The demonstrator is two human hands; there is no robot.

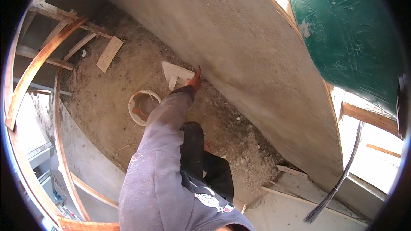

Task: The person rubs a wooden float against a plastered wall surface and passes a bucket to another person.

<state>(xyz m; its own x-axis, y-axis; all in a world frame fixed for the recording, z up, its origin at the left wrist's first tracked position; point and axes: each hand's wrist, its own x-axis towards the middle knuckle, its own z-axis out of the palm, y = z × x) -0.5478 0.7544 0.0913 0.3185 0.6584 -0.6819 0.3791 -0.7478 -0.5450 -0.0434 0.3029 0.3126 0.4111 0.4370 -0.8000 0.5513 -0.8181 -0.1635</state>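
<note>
My left hand (194,78) reaches across to the foot of the plastered wall (231,51) and grips the right end of a pale flat float (170,69), its handle facing up. Left of my sleeved forearm stands a round white bucket (132,105), orange-stained inside, on the dusty, rubble-strewn floor (98,107). My dark-trousered legs show beside the arm. My right hand is not in view.
Wooden framing (47,51) and a loose board (109,54) lie along the left. A large green tank (342,38) overhangs the upper right. A bundle of dark wires (325,205) hangs at lower right, above thin boards (291,170).
</note>
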